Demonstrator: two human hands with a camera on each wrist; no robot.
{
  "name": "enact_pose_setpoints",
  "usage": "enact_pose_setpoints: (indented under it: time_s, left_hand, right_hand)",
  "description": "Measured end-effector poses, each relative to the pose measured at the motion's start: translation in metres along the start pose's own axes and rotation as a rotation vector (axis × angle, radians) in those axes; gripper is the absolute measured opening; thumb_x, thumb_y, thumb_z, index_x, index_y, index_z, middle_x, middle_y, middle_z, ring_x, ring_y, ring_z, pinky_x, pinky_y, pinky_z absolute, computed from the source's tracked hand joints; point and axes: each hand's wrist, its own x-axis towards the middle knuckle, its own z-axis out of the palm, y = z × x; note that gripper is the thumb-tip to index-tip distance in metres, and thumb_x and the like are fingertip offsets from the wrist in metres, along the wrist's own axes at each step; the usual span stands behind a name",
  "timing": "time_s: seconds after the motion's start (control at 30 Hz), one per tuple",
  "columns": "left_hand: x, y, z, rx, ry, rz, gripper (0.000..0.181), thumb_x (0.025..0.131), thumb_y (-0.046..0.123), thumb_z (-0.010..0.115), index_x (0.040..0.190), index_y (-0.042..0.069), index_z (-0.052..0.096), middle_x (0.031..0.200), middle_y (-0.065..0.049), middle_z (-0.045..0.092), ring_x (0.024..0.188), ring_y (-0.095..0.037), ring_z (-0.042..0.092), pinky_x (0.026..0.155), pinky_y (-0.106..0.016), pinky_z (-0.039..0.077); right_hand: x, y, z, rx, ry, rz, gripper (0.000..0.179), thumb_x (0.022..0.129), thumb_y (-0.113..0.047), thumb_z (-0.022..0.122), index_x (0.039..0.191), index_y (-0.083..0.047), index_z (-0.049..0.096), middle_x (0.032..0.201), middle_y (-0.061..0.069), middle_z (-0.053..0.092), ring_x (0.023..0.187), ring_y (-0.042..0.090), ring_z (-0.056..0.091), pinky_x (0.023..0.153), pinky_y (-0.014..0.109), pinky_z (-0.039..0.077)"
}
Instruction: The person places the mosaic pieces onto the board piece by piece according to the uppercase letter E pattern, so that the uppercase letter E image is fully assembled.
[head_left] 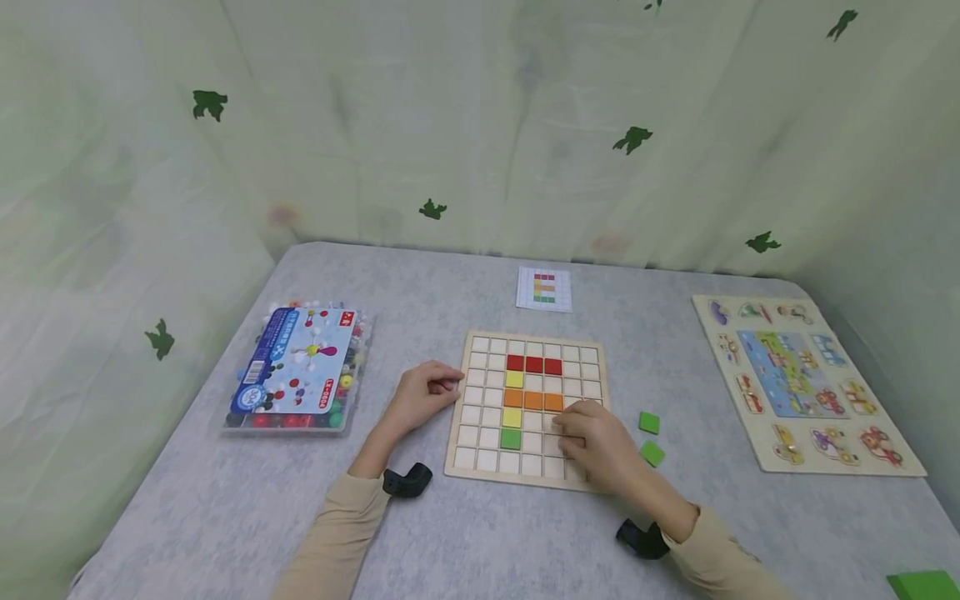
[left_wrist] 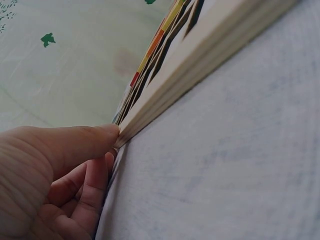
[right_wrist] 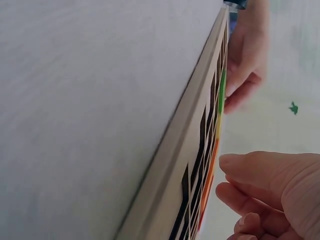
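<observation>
A wooden grid board lies on the table, with white squares and coloured tiles in it. Three red tiles form one row and three orange tiles another. Yellow tiles and a green tile continue the left column. My left hand holds the board's left edge, thumb on the rim and other fingers curled beside it. Over the board's lower right part is my right hand; in the right wrist view its thumb and index finger are slightly apart, nothing visible between them.
Two loose green tiles lie right of the board. Behind it is a small pattern card. A clear box of coloured beads stands left, a wooden picture puzzle lies right, and a green object sits at the near right corner.
</observation>
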Motion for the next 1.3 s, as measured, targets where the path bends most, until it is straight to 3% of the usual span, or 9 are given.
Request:
enact_pose_setpoints:
  time_s: [0.3, 0.5, 0.87, 1.3]
  left_hand:
    - [-0.001, 0.0, 0.0, -0.002, 0.002, 0.001, 0.024, 0.081, 0.005, 0.069, 0.105, 0.001, 0.07, 0.095, -0.012, 0.066, 0.078, -0.011, 0.057, 0.067, -0.017, 0.048]
    - [-0.002, 0.002, -0.001, -0.012, 0.004, -0.007, 0.024, 0.081, 0.004, 0.069, 0.105, 0.0, 0.07, 0.095, -0.013, 0.067, 0.077, -0.01, 0.057, 0.067, -0.016, 0.048]
    - [-0.001, 0.005, 0.0, -0.027, 0.007, -0.009, 0.024, 0.08, 0.003, 0.069, 0.104, 0.0, 0.07, 0.095, -0.013, 0.067, 0.078, -0.012, 0.058, 0.067, -0.016, 0.048]
    - [-0.001, 0.001, 0.0, -0.027, 0.004, 0.028, 0.024, 0.08, 0.002, 0.069, 0.104, -0.001, 0.07, 0.095, -0.015, 0.066, 0.08, -0.017, 0.06, 0.067, -0.016, 0.048]
  right_hand:
    - [-0.016, 0.025, -0.02, -0.057, -0.029, 0.161, 0.023, 0.072, -0.002, 0.076, 0.094, -0.005, 0.072, 0.092, 0.004, 0.066, 0.088, 0.018, 0.061, 0.072, 0.032, 0.053]
    - [-0.027, 0.041, -0.033, -0.098, 0.046, 0.153, 0.026, 0.07, -0.004, 0.078, 0.095, -0.002, 0.071, 0.091, 0.008, 0.066, 0.085, 0.02, 0.061, 0.068, 0.034, 0.053]
    - [-0.036, 0.059, -0.052, -0.137, 0.015, 0.295, 0.027, 0.072, -0.001, 0.076, 0.098, 0.003, 0.07, 0.095, 0.015, 0.066, 0.09, 0.03, 0.062, 0.076, 0.044, 0.052]
    - [-0.044, 0.073, -0.051, -0.139, 0.017, 0.331, 0.026, 0.071, -0.001, 0.076, 0.097, 0.003, 0.07, 0.094, 0.016, 0.066, 0.089, 0.032, 0.062, 0.075, 0.045, 0.052]
